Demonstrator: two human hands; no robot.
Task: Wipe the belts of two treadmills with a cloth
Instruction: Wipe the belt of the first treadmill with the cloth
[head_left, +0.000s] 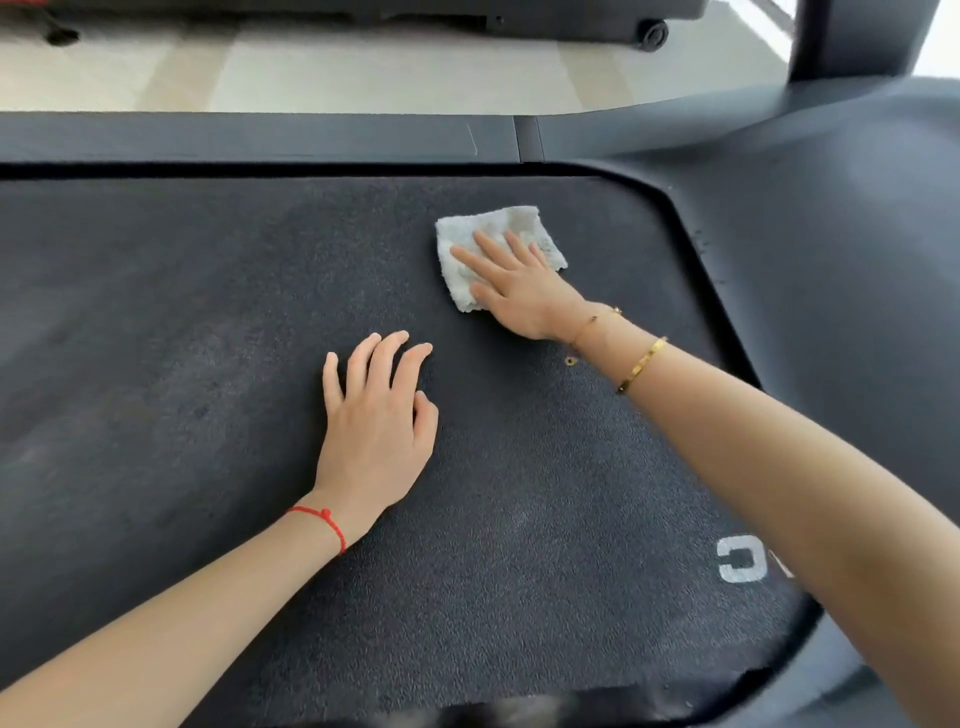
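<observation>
Left hand (376, 415) nearest, flat on belt (156, 338), fingers relaxed, holding nothing. Right hand (519, 291) farther out, straight fingers pressing white cloth (467, 239) onto belt near motor cover (831, 208).

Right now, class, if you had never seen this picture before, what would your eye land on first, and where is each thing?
The white cloth stands out against the dark treadmill belt, toward the belt's far right, with the right hand pressing flat on it. Nearer the middle, the left hand rests on the bare belt, a red string at its wrist. Gold bracelets on the right wrist also catch the eye.
</observation>
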